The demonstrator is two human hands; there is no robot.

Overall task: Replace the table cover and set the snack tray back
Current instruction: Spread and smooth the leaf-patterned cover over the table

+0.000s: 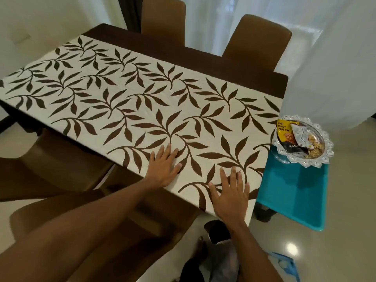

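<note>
A cream table cover [126,94] printed with dark brown leaves lies spread over the dark wooden table [223,60], leaving a bare strip along the far edge. My left hand [164,167] rests flat on the cover near its front edge, fingers straight. My right hand [230,192] presses flat on the cover at the near right corner. The snack tray [323,153], a silvery lace-rimmed dish holding snack packets, sits off the table on a teal stool [293,196] to the right.
Two brown chairs [258,37] stand behind the table, with more chairs [67,159] tucked at the near side. White curtains [335,58] hang at the right. A blue object [284,265] lies on the glossy floor near my feet.
</note>
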